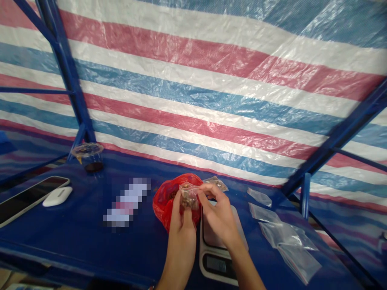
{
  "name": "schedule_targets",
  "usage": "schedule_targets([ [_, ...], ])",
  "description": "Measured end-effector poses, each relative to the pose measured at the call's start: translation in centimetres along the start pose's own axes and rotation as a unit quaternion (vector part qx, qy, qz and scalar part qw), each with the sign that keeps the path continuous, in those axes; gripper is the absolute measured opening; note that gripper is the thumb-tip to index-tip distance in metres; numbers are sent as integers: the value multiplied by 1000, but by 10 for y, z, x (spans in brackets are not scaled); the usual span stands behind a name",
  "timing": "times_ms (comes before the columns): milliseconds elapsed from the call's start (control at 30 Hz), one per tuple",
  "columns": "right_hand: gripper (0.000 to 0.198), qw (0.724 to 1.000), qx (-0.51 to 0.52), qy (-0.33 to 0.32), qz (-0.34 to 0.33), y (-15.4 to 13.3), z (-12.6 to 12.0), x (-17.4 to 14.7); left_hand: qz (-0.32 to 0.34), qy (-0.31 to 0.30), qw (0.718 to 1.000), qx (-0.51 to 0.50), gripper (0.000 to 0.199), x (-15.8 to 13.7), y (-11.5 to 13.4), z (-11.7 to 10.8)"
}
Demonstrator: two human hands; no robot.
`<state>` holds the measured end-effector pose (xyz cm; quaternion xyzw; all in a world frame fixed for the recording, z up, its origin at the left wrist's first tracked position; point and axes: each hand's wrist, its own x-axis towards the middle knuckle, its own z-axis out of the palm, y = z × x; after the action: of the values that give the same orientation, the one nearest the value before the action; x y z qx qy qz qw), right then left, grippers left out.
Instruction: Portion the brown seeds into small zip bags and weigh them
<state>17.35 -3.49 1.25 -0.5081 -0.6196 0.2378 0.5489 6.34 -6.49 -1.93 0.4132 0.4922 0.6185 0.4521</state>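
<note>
A small clear zip bag (190,198) with brownish bits inside is held up in front of me. My left hand (183,225) grips its body between thumb and fingers. At the bag's upper right edge, my right hand (218,211) pinches the zip strip. Behind and below them sits an open red plastic bag (163,201) with dark brown contents partly showing. Under my right forearm lies a digital scale (208,237), its display too blurred to read. A second filled zip bag (220,183) rests beyond the scale, partly behind my right hand.
Several flat zip bags (284,233) lie on the blue table (81,241) at the right. Toward the left are a phone (30,197), a white earbud case (57,196), a pixelated item (127,203) and a plastic cup (90,158) with dark liquid. A striped tarp (193,100) hangs behind.
</note>
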Motion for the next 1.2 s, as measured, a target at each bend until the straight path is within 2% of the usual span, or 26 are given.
schedule_targets([
  [200, 31, 994, 95, -17, 49, -4, -29, -5, 98, -72, 988, 99, 47, -11, 5, 4],
  [300, 34, 992, 102, -25, 74, -4, -52, -9, 130, -111, 975, 139, 44, -17, 4, 6],
  [433, 33, 994, 34, -27, 98, 14, -82, -16, 129, -122, 968, 175, 39, -18, 3, 7],
  [533, 29, 991, -95, -31, 83, 35, -95, -23, 117, -115, 968, 188, 38, -15, 3, 6],
  [633, 27, 972, -234, 1, 39, 49, -101, -26, 114, -108, 969, 192, 37, -9, 3, 4],
  [733, 32, 956, -291, 43, 19, 53, -107, -26, 125, -92, 967, 201, 34, -2, 3, 2],
  [933, 33, 947, -307, 97, 14, 54, -117, -23, 133, -84, 965, 208, 31, 4, 1, 0],
  [1200, 31, 954, -286, 93, 10, 51, -113, -22, 132, -82, 967, 203, 31, 5, 1, 1],
])
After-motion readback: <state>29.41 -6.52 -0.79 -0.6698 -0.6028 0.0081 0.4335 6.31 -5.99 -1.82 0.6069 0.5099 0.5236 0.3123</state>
